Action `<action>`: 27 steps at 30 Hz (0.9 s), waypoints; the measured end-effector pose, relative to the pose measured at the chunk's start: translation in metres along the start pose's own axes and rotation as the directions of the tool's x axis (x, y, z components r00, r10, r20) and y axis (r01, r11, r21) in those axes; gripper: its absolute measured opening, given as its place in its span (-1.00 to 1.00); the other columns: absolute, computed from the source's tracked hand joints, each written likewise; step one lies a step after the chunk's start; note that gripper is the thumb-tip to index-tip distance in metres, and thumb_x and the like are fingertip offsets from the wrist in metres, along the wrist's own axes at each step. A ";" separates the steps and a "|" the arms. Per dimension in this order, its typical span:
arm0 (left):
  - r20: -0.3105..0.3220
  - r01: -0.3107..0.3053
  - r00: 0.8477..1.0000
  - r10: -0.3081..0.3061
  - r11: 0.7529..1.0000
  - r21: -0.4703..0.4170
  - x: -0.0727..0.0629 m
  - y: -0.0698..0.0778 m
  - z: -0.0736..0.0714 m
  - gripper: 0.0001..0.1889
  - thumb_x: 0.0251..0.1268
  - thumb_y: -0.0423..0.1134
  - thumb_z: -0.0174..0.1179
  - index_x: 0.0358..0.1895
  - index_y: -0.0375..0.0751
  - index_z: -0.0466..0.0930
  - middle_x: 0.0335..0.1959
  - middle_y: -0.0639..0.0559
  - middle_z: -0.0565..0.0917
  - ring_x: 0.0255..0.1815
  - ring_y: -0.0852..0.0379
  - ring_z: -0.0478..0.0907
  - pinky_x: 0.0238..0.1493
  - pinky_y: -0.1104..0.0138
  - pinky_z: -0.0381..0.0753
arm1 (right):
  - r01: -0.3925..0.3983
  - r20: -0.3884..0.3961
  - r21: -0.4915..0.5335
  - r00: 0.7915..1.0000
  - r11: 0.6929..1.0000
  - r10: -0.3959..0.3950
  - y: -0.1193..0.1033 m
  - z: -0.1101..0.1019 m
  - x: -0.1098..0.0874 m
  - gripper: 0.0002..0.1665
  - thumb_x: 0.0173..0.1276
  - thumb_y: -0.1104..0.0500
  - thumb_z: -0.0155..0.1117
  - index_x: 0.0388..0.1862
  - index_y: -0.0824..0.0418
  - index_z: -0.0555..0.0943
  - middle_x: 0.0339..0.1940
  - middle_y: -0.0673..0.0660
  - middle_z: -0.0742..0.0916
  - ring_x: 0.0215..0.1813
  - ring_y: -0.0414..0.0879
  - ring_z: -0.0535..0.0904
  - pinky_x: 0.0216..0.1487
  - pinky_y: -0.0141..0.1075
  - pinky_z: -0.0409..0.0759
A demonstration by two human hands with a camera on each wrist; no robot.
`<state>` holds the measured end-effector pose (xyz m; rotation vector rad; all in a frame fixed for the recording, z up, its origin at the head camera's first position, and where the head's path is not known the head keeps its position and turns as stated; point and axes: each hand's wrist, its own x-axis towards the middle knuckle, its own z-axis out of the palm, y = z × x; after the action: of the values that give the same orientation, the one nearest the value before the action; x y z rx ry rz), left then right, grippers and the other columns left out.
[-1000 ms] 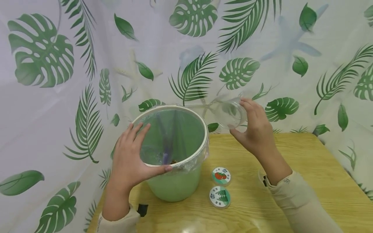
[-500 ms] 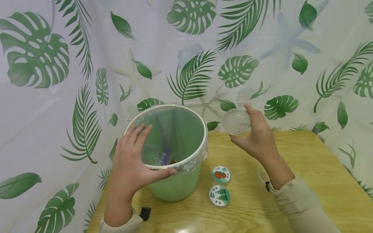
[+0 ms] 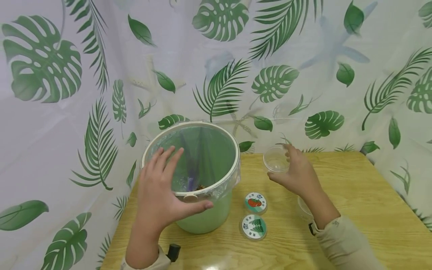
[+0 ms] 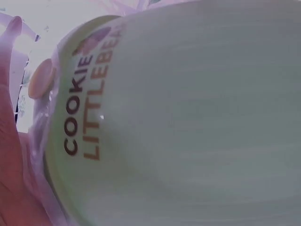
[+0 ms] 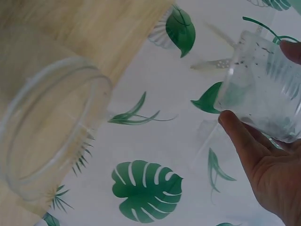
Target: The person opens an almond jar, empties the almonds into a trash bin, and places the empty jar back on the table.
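My right hand grips a clear plastic jar, mouth upward, above the table's far part, right of the bin. Dark specks dot the wall of this jar in the right wrist view. Over the near left rim of a green bin my left hand is spread, thumb extended along the front. Whether it touches the rim is unclear. A clear bag lines the bin, with something purple and brown bits inside. Printed lettering shows on the bin's side in the left wrist view.
Two round lids, one with tomatoes and one with green vegetables, lie right of the bin. A second clear jar stands on the wooden table, partly behind my right forearm. A leaf-patterned cloth hangs behind.
The jar in my right hand has come down and turned from tilted toward the bin to mouth upward. My left hand has shifted slightly right along the rim, thumb further out.
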<state>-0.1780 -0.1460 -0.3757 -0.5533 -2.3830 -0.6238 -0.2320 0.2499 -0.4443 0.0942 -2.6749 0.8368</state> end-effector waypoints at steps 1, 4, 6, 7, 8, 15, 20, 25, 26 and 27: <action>0.002 -0.003 1.000 0.003 1.000 -0.003 0.000 0.002 0.000 0.42 -0.46 0.88 0.25 0.63 0.17 0.35 0.62 0.01 0.41 0.68 -0.22 0.24 0.49 -0.38 0.28 | -0.023 0.031 -0.009 0.999 1.000 0.024 0.002 0.001 -0.001 0.24 0.08 -0.10 0.71 0.60 0.31 0.28 0.34 0.45 0.60 0.30 0.39 0.60 0.11 0.32 0.65; 0.011 -0.016 1.000 0.016 1.000 -0.008 -0.001 0.008 -0.001 0.42 -0.46 0.88 0.25 0.63 0.16 0.35 0.61 0.00 0.42 0.69 -0.20 0.23 0.54 -0.33 0.25 | -0.079 0.098 -0.062 0.992 0.995 0.085 0.008 0.002 -0.005 0.23 0.10 -0.18 0.69 0.58 0.30 0.29 0.36 0.45 0.62 0.28 0.39 0.63 0.07 0.30 0.66; 0.014 -0.025 1.000 0.025 1.000 -0.010 -0.002 0.011 -0.001 0.43 -0.47 0.89 0.25 0.63 0.15 0.36 0.60 -0.01 0.43 0.69 -0.20 0.23 0.57 -0.31 0.24 | -0.101 0.119 -0.100 0.986 0.990 0.112 0.011 0.004 -0.006 0.22 0.09 -0.21 0.68 0.56 0.30 0.30 0.35 0.44 0.64 0.25 0.38 0.65 0.01 0.27 0.67; 0.016 -0.030 0.999 0.030 1.000 -0.011 -0.003 0.012 -0.001 0.43 -0.47 0.89 0.24 0.63 0.14 0.36 0.60 -0.01 0.44 0.69 -0.20 0.23 0.57 -0.30 0.24 | -0.109 0.127 -0.121 0.984 0.987 0.125 0.013 0.005 -0.007 0.22 0.08 -0.22 0.68 0.55 0.29 0.30 0.35 0.44 0.65 0.22 0.37 0.67 -0.04 0.24 0.68; 0.017 -0.035 0.999 0.035 0.999 -0.009 -0.003 0.014 -0.001 0.43 -0.47 0.89 0.24 0.63 0.14 0.36 0.60 -0.01 0.44 0.69 -0.20 0.23 0.57 -0.30 0.25 | -0.117 0.132 -0.139 0.982 0.983 0.136 0.015 0.005 -0.007 0.21 0.07 -0.23 0.67 0.54 0.27 0.31 0.34 0.42 0.67 0.18 0.35 0.70 -0.11 0.19 0.68; 0.046 -0.063 0.997 0.063 0.998 -0.017 -0.004 0.025 0.000 0.46 -0.53 0.86 0.31 0.64 0.14 0.33 0.59 0.01 0.45 0.69 -0.20 0.22 0.55 -0.29 0.28 | -0.155 0.204 -0.215 0.958 0.964 0.200 0.028 0.013 -0.008 0.19 0.06 -0.29 0.61 0.50 0.25 0.30 0.27 0.39 0.73 -0.11 0.18 0.78 -0.46 -0.21 0.48; 0.067 -0.076 0.995 0.077 0.997 -0.008 -0.005 0.033 0.001 0.48 -0.56 0.86 0.32 0.65 0.17 0.31 0.59 0.01 0.45 0.69 -0.18 0.23 0.53 -0.28 0.31 | -0.155 0.239 -0.253 0.946 0.955 0.217 0.034 0.016 -0.009 0.18 0.07 -0.34 0.59 0.45 0.30 0.33 0.24 0.39 0.74 -0.23 0.10 0.75 -0.45 -0.22 0.48; 0.093 -0.097 0.991 0.098 0.995 -0.020 -0.006 0.041 0.003 0.51 -0.58 0.87 0.31 0.67 0.16 0.28 0.60 0.03 0.43 0.70 -0.16 0.20 0.56 -0.24 0.28 | -0.154 0.265 -0.292 0.935 0.944 0.234 0.039 0.019 -0.009 0.17 0.05 -0.36 0.60 0.39 0.32 0.35 0.16 0.38 0.77 -0.32 0.09 0.70 -0.39 -0.14 0.52; 0.094 -0.105 0.990 0.107 0.994 -0.026 -0.005 0.043 0.004 0.51 -0.59 0.86 0.32 0.67 0.15 0.28 0.60 0.03 0.43 0.70 -0.15 0.20 0.56 -0.24 0.28 | -0.152 0.266 -0.298 0.935 0.943 0.234 0.040 0.021 -0.009 0.17 0.05 -0.37 0.60 0.38 0.32 0.35 0.13 0.37 0.78 -0.32 0.10 0.70 -0.36 -0.10 0.55; 0.095 -0.111 0.989 0.114 0.993 -0.031 -0.005 0.044 0.004 0.51 -0.59 0.86 0.33 0.67 0.15 0.28 0.60 0.03 0.43 0.70 -0.14 0.20 0.56 -0.24 0.28 | -0.147 0.267 -0.302 0.935 0.942 0.232 0.040 0.021 -0.010 0.17 0.05 -0.38 0.60 0.37 0.33 0.36 0.09 0.35 0.79 -0.30 0.12 0.70 -0.31 -0.04 0.58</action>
<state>-0.1532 -0.1098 -0.3687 -0.7389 -2.4163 -0.5900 -0.2358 0.2708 -0.4859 -0.1209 -3.1004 0.5232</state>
